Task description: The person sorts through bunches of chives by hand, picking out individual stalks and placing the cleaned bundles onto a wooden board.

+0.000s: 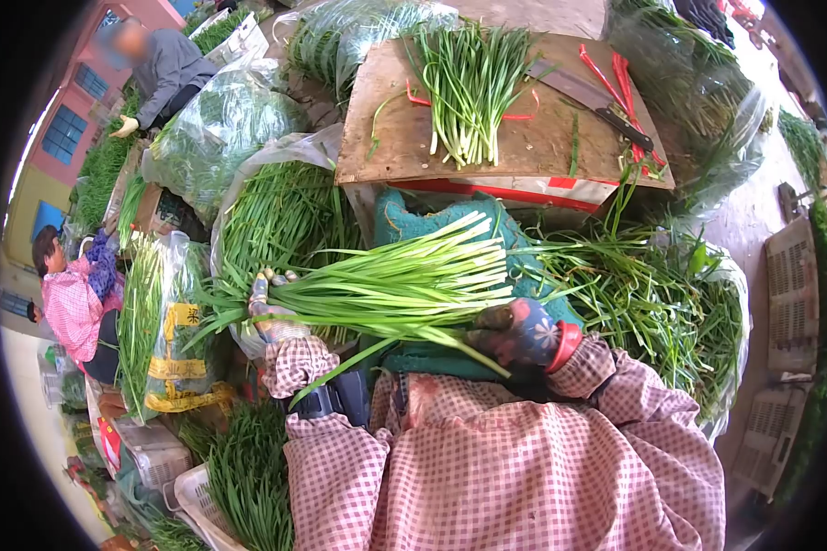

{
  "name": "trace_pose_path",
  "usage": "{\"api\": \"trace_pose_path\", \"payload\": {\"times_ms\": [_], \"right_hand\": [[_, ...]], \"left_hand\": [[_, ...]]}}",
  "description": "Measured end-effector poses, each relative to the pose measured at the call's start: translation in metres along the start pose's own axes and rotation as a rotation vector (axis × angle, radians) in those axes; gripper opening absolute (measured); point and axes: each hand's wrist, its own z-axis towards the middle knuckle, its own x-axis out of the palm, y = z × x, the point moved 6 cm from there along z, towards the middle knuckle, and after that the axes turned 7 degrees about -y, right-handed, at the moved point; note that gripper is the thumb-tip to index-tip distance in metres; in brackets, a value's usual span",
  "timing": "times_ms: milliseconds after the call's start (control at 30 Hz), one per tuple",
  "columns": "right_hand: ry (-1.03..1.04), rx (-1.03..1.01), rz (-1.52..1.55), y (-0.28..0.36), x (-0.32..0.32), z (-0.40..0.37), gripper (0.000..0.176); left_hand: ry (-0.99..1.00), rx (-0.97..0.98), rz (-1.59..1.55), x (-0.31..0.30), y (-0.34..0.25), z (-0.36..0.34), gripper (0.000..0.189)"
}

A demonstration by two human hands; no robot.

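A loose bunch of garlic chives (404,275) lies sideways over my lap, pale stem ends to the right. My left hand (274,312), in a patterned glove, wraps round its leafy end. My right hand (522,336), in a dark flowered glove with a red band at the wrist, is closed at the lower edge of the stems, where a few stray stalks pass. Its fingertips are partly hidden. Beneath the bunch is a teal cloth (533,253). Ahead, another bunch of chives (469,96) rests on a wooden board (368,138) across a red tie (524,117).
A black-handled knife (588,96) and red ties (623,83) lie on the board's right. Chives fill a bag (285,216) at left, a pile (662,303) at right and a crate (198,505) below. Two people (78,298) (170,69) sit at left among bagged greens.
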Motion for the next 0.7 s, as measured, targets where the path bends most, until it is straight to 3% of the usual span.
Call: {"api": "trace_pose_path", "payload": {"times_ms": [100,133,167,233,267,300,333,400,467,500,533,567,633,700], "right_hand": [[-0.041,0.129,-0.258,0.001,-0.009,-0.005,0.015],[-0.094,-0.109,-0.467,0.026,-0.014,-0.003,0.012],[-0.096,-0.109,-0.468,0.021,-0.013,-0.007,0.012],[0.003,-0.088,-0.851,-0.005,-0.009,-0.023,0.018],[-0.107,-0.144,-0.793,-0.010,-0.020,-0.028,0.014],[-0.071,-0.036,-0.934,-0.021,-0.031,-0.035,0.010],[-0.209,-0.106,-0.853,-0.036,-0.048,-0.052,0.007],[0.028,0.258,-1.177,-0.065,-0.088,-0.067,0.009],[-0.211,0.173,-1.198,-0.101,-0.147,-0.106,0.014],[-0.193,0.242,-1.337,-0.126,-0.174,-0.119,0.016],[-0.097,0.386,-1.447,-0.096,-0.182,-0.105,0.016],[-0.099,0.388,-1.449,-0.067,-0.176,-0.091,0.016],[-0.395,0.146,-1.019,-0.009,-0.154,-0.061,0.015],[-0.136,-0.073,-0.762,0.008,-0.094,-0.040,0.014]], "left_hand": [[0.050,0.002,0.018,0.009,0.001,-0.002,0.008],[0.017,0.018,0.004,0.010,0.003,-0.002,0.008],[0.018,0.017,0.004,0.009,0.003,-0.001,0.008],[0.164,-0.006,-0.024,0.013,0.005,-0.002,0.008],[0.139,0.030,0.000,0.013,0.003,0.000,0.008],[0.137,0.030,-0.001,0.011,0.002,0.001,0.008],[0.094,0.024,-0.010,0.006,0.000,0.004,0.008],[0.007,0.014,-0.031,-0.005,-0.005,0.011,0.008],[0.017,-0.002,0.002,-0.009,-0.009,0.015,0.008],[0.033,-0.021,0.035,-0.009,-0.007,0.015,0.008],[0.052,-0.052,0.033,0.000,-0.006,0.001,0.008],[0.055,-0.055,0.031,-0.004,-0.003,0.007,0.008],[0.071,-0.016,-0.002,-0.016,-0.003,0.024,0.008],[0.158,-0.068,0.042,-0.002,-0.003,0.013,0.007]]}}
